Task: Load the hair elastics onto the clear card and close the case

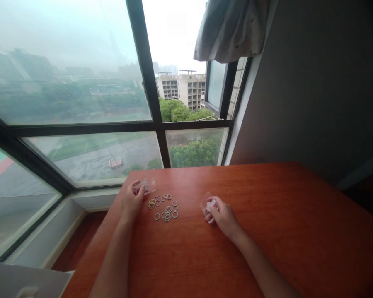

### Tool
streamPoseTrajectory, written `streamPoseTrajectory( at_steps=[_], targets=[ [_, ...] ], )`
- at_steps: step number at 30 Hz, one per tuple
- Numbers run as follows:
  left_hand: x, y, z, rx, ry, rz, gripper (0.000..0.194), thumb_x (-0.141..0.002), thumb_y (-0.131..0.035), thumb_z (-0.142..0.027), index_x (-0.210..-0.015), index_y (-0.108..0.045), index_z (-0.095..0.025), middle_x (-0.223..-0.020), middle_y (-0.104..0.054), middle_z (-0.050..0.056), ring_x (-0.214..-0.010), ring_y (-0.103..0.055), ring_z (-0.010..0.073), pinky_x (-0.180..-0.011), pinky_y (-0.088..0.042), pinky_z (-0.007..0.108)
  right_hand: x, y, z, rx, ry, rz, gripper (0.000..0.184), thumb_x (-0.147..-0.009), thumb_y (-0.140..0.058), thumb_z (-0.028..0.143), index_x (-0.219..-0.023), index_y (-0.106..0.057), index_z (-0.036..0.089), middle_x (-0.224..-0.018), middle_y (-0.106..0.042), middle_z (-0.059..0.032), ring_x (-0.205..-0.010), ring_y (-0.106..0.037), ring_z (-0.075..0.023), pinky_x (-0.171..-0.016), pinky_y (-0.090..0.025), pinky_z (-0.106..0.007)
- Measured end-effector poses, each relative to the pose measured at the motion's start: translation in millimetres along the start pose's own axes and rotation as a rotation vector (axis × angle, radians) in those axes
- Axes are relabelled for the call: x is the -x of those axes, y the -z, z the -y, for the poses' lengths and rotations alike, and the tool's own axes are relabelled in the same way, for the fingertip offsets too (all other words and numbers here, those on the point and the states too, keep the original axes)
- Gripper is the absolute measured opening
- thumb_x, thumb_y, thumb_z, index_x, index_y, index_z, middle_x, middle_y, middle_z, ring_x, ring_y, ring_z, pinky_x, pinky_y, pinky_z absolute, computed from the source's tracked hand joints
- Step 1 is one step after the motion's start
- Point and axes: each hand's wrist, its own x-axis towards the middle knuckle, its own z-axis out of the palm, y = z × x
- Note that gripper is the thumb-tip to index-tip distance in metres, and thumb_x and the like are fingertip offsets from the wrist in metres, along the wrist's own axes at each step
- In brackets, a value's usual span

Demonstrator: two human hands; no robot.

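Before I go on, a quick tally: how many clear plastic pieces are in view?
2: one clear plastic piece in the left hand, beyond the rings; another clear plastic piece in the right hand, right of them. The hands partly cover both.

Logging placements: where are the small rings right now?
Head view: the small rings lie on the reddish-brown table, left of picture centre, between the left hand and right hand, nearer the left.

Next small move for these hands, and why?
Probably set the right clear piece down on the table: the right hand holds it and the left hand holds the left clear piece, so neither looks free for the loose rings between them.
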Motion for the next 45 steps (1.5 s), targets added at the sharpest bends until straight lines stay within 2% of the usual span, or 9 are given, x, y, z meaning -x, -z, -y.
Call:
streamPoseTrajectory(
  at_steps=[3, 6, 11, 15, 22, 30, 35, 41, 45],
  targets=[
    [1, -0.1, -1, -0.361, -0.077, -0.030, 0.042, -0.084, -0.050, -0.047, -0.107, -0.060, -0.014, -0.094, -0.070, 0.012, -0.091, -0.066, 0.0288, -0.073, -0.048, 0.033, 0, 1, 2, 0.282, 0.024, -0.086, 0.021, -0.084, -0.045, 0.036, -0.077, -0.058, 0.021, -0.061, -0.065, -0.0013, -0.056, -0.063, -0.0181, -0.051, -0.045, -0.025],
    [5, -4.6, -5, -0.629, -0.079, 0.009, 0.046, -0.086, -0.043, -0.054, -0.102, -0.063, -0.015, -0.097, -0.069, 0.013, -0.090, -0.065, 0.0305, -0.068, -0.045, 0.032, -2, 3, -1, 0.387, 0.026, -0.153, 0.017, -0.081, -0.049, 0.034, -0.081, -0.061, 0.022, -0.070, -0.069, -0.0032, -0.065, -0.064, -0.0203, -0.058, -0.045, -0.027],
    [11, -8.9, -14, -0.737, -0.092, 0.008, 0.052, -0.087, -0.043, -0.050, -0.120, -0.054, -0.012, -0.097, -0.069, 0.012, -0.091, -0.064, 0.0268, -0.067, -0.043, 0.029, -6, 0, -14, 0.173, -0.026, -0.146, 0.041, -0.080, -0.055, 0.038, -0.115, -0.057, 0.018, -0.079, -0.072, -0.0040, -0.070, -0.066, -0.0211, -0.064, -0.049, -0.029],
    [16, -0.5, -25, -0.847, -0.173, 0.019, 0.035, -0.086, -0.045, -0.043, -0.098, -0.063, -0.015, -0.096, -0.069, 0.011, -0.089, -0.063, 0.0244, -0.067, -0.041, 0.027, -7, -5, -20, 0.035, -0.024, -0.103, 0.045, -0.081, -0.055, 0.037, -0.121, -0.054, 0.016, -0.075, -0.071, -0.0021, -0.063, -0.065, -0.0185, -0.061, -0.050, -0.029],
    [30, 3.1, -32, -0.737, -0.208, 0.514, 0.024, -0.079, -0.052, -0.037, -0.083, -0.071, -0.021, -0.082, -0.072, 0.003, -0.074, -0.064, 0.0194, -0.059, -0.037, 0.023, 3, -6, -5, 0.245, 0.181, 0.083, 0.048, -0.081, -0.046, 0.014, -0.127, -0.057, 0.023, -0.113, -0.069, -0.0041, -0.105, -0.063, -0.0198, -0.093, -0.048, -0.034],
    [48, -28.7, -46, -0.668, -0.402, 0.467, 0.028, -0.082, -0.054, -0.038, -0.098, -0.070, -0.021, -0.094, -0.068, 0.006, -0.075, -0.062, 0.0178, -0.064, -0.041, 0.024, 8, -2, 4, 0.442, 0.296, 0.167, 0.061, -0.078, -0.044, 0.005, -0.136, -0.049, 0.026, -0.126, -0.062, -0.0038, -0.112, -0.057, -0.0192, -0.098, -0.046, -0.035],
    [63, -48.0, -49, -0.601, -0.568, 0.637, 0.015, -0.077, -0.060, -0.026, -0.087, -0.070, -0.021, -0.099, -0.061, 0.007, -0.085, -0.060, 0.0178, -0.075, -0.044, 0.024, 7, -3, 2, 0.458, 0.339, 0.170, 0.058, -0.078, -0.045, 0.005, -0.133, -0.052, 0.024, -0.131, -0.058, -0.0052, -0.119, -0.053, -0.0204, -0.103, -0.042, -0.037],
    [50, -34.4, -41, -0.798, -0.480, 0.508, 0.019, -0.086, -0.048, -0.023, -0.090, -0.066, -0.020, -0.098, -0.060, 0.007, -0.080, -0.061, 0.0175, -0.069, -0.043, 0.026, 4, -6, -3, 0.408, 0.326, 0.082, 0.054, -0.079, -0.047, 0.008, -0.130, -0.051, 0.022, -0.129, -0.057, -0.0074, -0.103, -0.060, -0.0198, -0.096, -0.048, -0.037],
    [62, -52.0, -48, -0.791, -0.568, 0.380, 0.026, -0.088, -0.046, -0.022, -0.109, -0.062, -0.021, -0.112, -0.058, 0.010, -0.095, -0.059, 0.0215, -0.076, -0.045, 0.029, 2, -8, -7, 0.371, 0.338, 0.027, 0.051, -0.078, -0.047, 0.008, -0.127, -0.052, 0.022, -0.121, -0.060, -0.0070, -0.088, -0.062, -0.0171, -0.089, -0.051, -0.036]
  ],
)
